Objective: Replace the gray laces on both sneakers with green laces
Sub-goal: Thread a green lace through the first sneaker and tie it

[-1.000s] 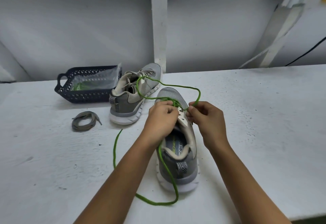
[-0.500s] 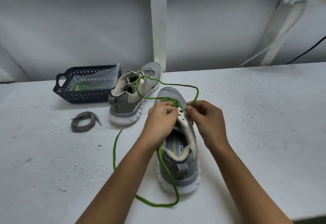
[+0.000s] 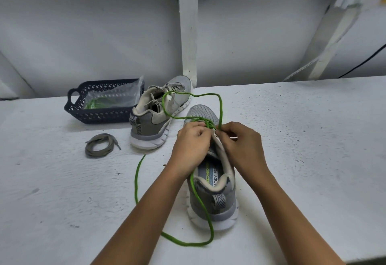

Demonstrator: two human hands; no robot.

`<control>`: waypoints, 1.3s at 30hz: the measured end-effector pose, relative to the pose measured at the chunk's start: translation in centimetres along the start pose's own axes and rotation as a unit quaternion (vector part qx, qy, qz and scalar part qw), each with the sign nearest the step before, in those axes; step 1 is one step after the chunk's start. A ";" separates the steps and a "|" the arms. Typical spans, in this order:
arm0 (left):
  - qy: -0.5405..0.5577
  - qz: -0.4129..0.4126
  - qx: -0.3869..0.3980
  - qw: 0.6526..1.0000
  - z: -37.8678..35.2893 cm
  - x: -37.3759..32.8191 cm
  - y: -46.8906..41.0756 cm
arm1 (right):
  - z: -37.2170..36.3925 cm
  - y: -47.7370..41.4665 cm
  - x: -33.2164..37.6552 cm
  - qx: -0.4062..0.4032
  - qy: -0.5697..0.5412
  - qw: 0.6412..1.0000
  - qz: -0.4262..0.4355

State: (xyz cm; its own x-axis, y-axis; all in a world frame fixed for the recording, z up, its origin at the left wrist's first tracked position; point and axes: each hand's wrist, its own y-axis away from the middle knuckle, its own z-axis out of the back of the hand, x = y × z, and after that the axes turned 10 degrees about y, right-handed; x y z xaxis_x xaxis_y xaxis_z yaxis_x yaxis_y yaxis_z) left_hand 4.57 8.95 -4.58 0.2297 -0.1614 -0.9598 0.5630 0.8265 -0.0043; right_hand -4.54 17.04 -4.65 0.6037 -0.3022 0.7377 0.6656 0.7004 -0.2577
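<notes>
Green lace [image 3: 136, 181], a long round cord, was partly threaded through the front holes of the near gray sneaker [image 3: 221, 212], a mesh shoe with a white sole. That shoe stood on the white painted table [image 3: 292, 139] right in front of me, with its toe pointing away. My left hand [image 3: 191, 141] was on the left side of the shoe's opening, and its fingers were curled tight on the shoe's edge by the lace holes. My right hand [image 3: 240, 143] was on the other side, very close to the left one, and its thumb and fingers pinched the green lace just above the holes. From that pinch one part of the lace rose in a big loop, reached over the far gray sneaker [image 3: 154, 122], and came back to the near shoe's toe. The other part came out under my left wrist, ran down past the heel, bent round on the table, went under my left arm, and ended on the table near the far shoe. The far gray sneaker stood just beside the near one, to the left and behind, with thin gray laces [image 3: 174, 87] in it. A loose gray lace [image 3: 98, 138] lay coiled on the table to its left. Behind that sat a dark blue plastic basket [image 3: 100, 116] holding a clear plastic bag [image 3: 117, 95] with something green inside.
</notes>
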 end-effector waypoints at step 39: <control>-0.440 -0.180 0.019 0.880 2.5 -3.0 0.6 | -1.5 0.6 0.0 0.020 -0.296 0.937 -0.183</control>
State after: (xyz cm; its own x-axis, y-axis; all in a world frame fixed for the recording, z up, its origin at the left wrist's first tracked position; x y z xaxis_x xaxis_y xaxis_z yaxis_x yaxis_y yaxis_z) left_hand 6.20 8.55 -1.04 0.5467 -0.7780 -0.3096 0.7475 0.6201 -0.2381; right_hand -3.52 16.46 -5.77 -0.0190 -0.1230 0.9922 0.7569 0.6467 0.0947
